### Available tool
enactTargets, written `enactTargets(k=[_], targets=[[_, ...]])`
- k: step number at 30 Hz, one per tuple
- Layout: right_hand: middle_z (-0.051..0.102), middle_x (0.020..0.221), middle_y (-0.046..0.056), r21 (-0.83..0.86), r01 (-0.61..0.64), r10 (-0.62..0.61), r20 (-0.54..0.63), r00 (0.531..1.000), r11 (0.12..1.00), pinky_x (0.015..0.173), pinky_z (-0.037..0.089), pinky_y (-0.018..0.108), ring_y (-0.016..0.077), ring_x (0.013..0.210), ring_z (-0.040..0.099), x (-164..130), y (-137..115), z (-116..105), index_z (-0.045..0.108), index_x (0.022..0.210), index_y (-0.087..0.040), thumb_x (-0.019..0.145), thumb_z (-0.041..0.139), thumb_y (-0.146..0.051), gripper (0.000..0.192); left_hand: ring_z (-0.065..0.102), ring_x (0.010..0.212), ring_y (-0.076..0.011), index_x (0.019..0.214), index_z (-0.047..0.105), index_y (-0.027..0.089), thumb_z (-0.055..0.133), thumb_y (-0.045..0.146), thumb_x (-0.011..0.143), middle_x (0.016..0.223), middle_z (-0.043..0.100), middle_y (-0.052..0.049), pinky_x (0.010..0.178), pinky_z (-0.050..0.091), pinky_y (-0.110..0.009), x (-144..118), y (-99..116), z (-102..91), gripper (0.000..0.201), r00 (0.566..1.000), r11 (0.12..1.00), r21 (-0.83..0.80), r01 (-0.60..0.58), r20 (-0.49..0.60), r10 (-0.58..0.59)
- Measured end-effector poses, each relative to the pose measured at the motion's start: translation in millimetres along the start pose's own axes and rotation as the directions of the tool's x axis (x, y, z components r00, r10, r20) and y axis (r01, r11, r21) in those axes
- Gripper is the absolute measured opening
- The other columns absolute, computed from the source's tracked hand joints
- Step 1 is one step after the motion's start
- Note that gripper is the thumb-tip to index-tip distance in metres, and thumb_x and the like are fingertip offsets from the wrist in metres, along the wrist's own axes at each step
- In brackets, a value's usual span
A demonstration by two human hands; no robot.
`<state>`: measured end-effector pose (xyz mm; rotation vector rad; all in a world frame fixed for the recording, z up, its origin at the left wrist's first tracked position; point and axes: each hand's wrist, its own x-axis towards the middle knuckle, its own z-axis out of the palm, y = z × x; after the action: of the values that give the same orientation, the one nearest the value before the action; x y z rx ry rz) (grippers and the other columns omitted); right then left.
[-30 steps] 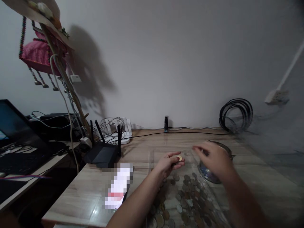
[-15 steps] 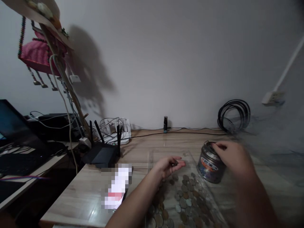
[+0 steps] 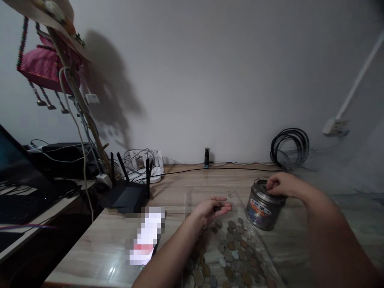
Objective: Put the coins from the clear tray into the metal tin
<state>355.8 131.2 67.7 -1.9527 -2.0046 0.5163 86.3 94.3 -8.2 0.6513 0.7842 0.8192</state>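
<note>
My left hand (image 3: 211,210) is turned palm up above a clear plastic tray (image 3: 188,196), its fingers loosely curled, with what looks like a coin or a few coins resting in it. Many loose coins (image 3: 235,246), silvery and brownish, lie spread over the tray. Right of the tray stands a round metal tin (image 3: 264,212) with a coloured label and a wire handle. Over the tin's lid, my right hand (image 3: 280,186) points down with thumb and fingers pinched together at the top. Whatever sits between those fingertips is hidden.
A phone with a blurred screen (image 3: 147,236) lies left of my forearm. Behind it are a black router (image 3: 129,196) and a white router (image 3: 153,174) with tangled cables. Along the wall stand a small dark bottle (image 3: 207,157) and a black cable coil (image 3: 289,148). A laptop (image 3: 22,172) sits far left.
My right hand has come down onto the tin's lid, with its fingers now pinched at the top. My left hand stays over the tray. The view has shifted slightly.
</note>
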Motion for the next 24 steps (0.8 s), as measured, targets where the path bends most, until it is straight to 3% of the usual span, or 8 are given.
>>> enactTargets(k=[3, 16, 19, 24], targets=[[0.057, 0.048, -0.002, -0.134, -0.037, 0.053, 0.113, 0.992, 0.990, 0.047, 0.033, 0.021, 0.0111, 0.049, 0.051, 1.4, -12.0, -11.8, 0.061, 0.049, -0.017, 0.054, 0.058, -0.011, 0.008, 0.066, 0.067, -0.0101, 0.093, 0.056, 0.008, 0.044, -0.004, 0.074, 0.076, 0.068, -0.007, 0.064, 0.049, -0.016, -1.5, 1.2, 1.4, 0.026, 1.000, 1.000, -0.001, 0.007, -0.008, -0.007], [0.059, 0.057, 0.003, -0.522, 0.010, 0.071, 0.135, 0.988, 0.853, 0.050, 0.032, 0.024, 0.0161, 0.060, 0.057, -5.1, -46.5, -21.2, 0.057, 0.049, -0.016, 0.054, 0.062, -0.008, 0.011, 0.066, 0.066, -0.0116, 0.099, 0.054, 0.007, 0.042, -0.004, 0.074, 0.074, 0.068, -0.007, 0.063, 0.049, -0.017, -0.6, 0.6, 1.1, 0.030, 1.000, 1.000, -0.008, -0.015, 0.018, 0.015], [0.063, 0.064, 0.005, -0.505, -0.026, 0.069, 0.065, 0.995, 0.863, 0.051, 0.033, 0.024, 0.0165, 0.064, 0.058, -4.0, -44.7, -16.6, 0.062, 0.057, -0.016, 0.058, 0.060, -0.008, 0.008, 0.066, 0.067, -0.0120, 0.100, 0.055, 0.007, 0.044, -0.004, 0.074, 0.076, 0.068, -0.008, 0.064, 0.049, -0.018, 0.4, -0.2, -0.2, 0.030, 1.000, 1.000, -0.016, -0.013, 0.025, 0.014], [0.067, 0.079, 0.010, -0.460, -0.094, -0.013, -0.223, 0.975, 0.883, 0.055, 0.033, 0.027, 0.0210, 0.072, 0.060, -21.8, -51.9, -4.7, 0.067, 0.073, -0.016, 0.071, 0.057, -0.020, 0.011, 0.066, 0.066, -0.0118, 0.100, 0.056, 0.008, 0.052, -0.001, 0.074, 0.077, 0.068, -0.008, 0.061, 0.049, -0.018, -0.2, -0.8, -1.8, 0.028, 0.998, 0.999, -0.012, -0.052, 0.042, 0.053]])
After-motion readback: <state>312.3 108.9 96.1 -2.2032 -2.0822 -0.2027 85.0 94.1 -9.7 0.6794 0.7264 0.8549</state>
